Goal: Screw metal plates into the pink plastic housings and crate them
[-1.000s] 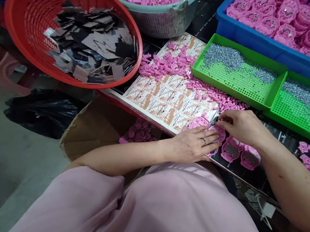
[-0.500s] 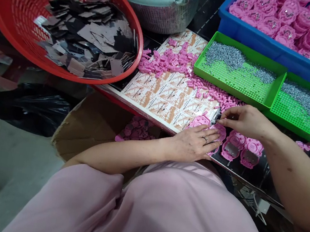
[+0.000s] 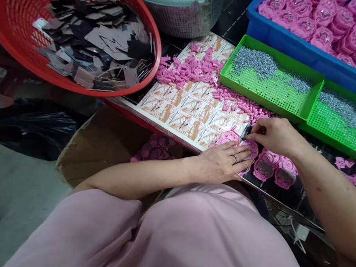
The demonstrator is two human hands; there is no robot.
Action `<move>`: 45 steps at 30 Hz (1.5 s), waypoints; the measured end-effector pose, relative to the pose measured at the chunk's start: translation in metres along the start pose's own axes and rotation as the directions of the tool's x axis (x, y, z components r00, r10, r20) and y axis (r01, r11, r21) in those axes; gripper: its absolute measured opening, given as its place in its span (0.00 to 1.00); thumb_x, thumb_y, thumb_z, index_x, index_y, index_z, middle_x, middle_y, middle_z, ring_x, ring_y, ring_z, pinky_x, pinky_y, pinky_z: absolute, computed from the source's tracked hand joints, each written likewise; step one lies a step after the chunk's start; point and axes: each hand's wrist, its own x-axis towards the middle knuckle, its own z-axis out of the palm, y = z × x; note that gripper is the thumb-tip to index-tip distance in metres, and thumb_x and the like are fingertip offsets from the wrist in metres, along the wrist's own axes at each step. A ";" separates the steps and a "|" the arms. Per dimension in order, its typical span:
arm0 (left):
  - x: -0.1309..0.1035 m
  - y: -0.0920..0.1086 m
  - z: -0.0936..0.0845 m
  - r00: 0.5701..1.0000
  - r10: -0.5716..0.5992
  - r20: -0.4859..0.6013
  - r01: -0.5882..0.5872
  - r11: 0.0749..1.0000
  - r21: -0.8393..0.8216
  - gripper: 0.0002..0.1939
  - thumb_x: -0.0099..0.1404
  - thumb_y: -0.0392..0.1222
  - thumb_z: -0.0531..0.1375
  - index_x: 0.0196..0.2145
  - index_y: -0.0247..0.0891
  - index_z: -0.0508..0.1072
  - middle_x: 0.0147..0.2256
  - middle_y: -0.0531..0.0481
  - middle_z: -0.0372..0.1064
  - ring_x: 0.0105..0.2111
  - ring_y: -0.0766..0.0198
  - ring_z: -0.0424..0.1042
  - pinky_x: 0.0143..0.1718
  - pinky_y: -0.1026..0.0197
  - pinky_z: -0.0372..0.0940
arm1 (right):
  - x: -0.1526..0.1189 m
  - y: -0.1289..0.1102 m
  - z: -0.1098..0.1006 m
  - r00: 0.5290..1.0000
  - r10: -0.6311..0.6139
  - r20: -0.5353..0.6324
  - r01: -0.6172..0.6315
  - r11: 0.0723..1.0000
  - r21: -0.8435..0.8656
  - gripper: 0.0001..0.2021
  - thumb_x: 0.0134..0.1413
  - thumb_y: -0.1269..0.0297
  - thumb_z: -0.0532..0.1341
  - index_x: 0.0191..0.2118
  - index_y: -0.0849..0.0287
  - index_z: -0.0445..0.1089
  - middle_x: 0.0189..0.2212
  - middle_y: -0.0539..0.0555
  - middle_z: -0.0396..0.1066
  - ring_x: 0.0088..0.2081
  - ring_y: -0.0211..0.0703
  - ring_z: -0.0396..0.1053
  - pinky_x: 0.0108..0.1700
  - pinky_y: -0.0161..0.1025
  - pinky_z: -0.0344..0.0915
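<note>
My left hand (image 3: 226,160) lies with its fingers spread over a pink shell (image 3: 249,151) at the table's front edge. Thumb and fingertips of my right hand (image 3: 268,133) are pinched together at the upper edge of that shell; whatever they grip is too small to make out. Another pink shell (image 3: 228,137) rests just left of it. On the right, partly below my right hand, two pink shells with grey plates (image 3: 263,168) sit side by side. Small pink pieces (image 3: 253,110) are heaped behind my hands.
A red basket (image 3: 103,89) of dark and grey plates stands at the left. Behind are a pale green basket (image 3: 189,4) of pink parts, green trays (image 3: 269,98) of screws and a blue crate (image 3: 282,39) of pink shells. An open carton (image 3: 90,146) sits below the table edge.
The whole view has shifted slightly, so the table's contents appear a little further left. Both hands keep nearly the same pose at the same shell.
</note>
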 end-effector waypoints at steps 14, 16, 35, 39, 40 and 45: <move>0.005 0.001 -0.015 0.999 -0.023 0.042 0.023 1.000 -0.020 0.24 0.70 0.52 0.53 0.53 0.30 0.70 0.54 0.38 0.69 0.56 0.54 0.67 0.57 0.49 0.60 | -0.057 0.058 -0.010 0.931 0.231 -0.283 -0.032 0.823 0.567 0.18 0.45 0.48 0.66 0.37 0.56 0.79 0.29 0.54 0.77 0.27 0.39 0.70 0.31 0.38 0.67; 0.012 0.005 -0.017 1.000 -0.016 0.010 0.016 1.000 -0.024 0.24 0.71 0.52 0.53 0.54 0.31 0.70 0.55 0.38 0.68 0.57 0.54 0.66 0.56 0.49 0.60 | -0.060 0.067 -0.004 0.948 0.238 -0.213 -0.064 0.795 0.603 0.22 0.40 0.45 0.68 0.37 0.57 0.78 0.31 0.55 0.77 0.29 0.40 0.71 0.31 0.38 0.68; 0.044 0.023 0.009 0.999 0.053 -0.009 -0.052 0.997 0.057 0.16 0.71 0.39 0.53 0.52 0.32 0.72 0.51 0.42 0.72 0.52 0.58 0.71 0.58 0.48 0.60 | -0.024 0.064 -0.001 0.999 -0.030 -0.040 0.037 0.984 0.172 0.09 0.50 0.56 0.62 0.30 0.56 0.75 0.26 0.50 0.75 0.25 0.36 0.66 0.32 0.37 0.60; 0.044 0.022 0.007 0.998 0.068 0.018 -0.068 0.997 0.036 0.15 0.71 0.38 0.53 0.52 0.32 0.72 0.52 0.42 0.71 0.53 0.57 0.70 0.58 0.47 0.60 | -0.028 0.069 0.004 0.998 0.026 -0.065 -0.005 0.953 0.302 0.18 0.48 0.45 0.62 0.31 0.57 0.72 0.27 0.52 0.74 0.27 0.38 0.68 0.33 0.38 0.63; 0.044 0.022 0.007 0.998 0.066 0.024 -0.066 0.997 0.032 0.15 0.71 0.38 0.53 0.52 0.33 0.72 0.52 0.42 0.71 0.53 0.57 0.70 0.58 0.47 0.60 | -0.029 0.069 0.003 0.996 0.043 -0.077 -0.016 0.946 0.324 0.20 0.47 0.43 0.63 0.31 0.57 0.71 0.26 0.52 0.73 0.27 0.38 0.68 0.32 0.39 0.63; 0.046 0.022 0.008 0.999 0.044 0.017 -0.044 0.999 0.019 0.14 0.71 0.37 0.52 0.50 0.34 0.72 0.50 0.43 0.72 0.52 0.59 0.70 0.58 0.47 0.58 | -0.032 0.056 -0.007 0.977 0.002 -0.211 0.051 0.968 0.244 0.12 0.51 0.52 0.62 0.34 0.55 0.76 0.32 0.52 0.75 0.31 0.40 0.70 0.37 0.40 0.65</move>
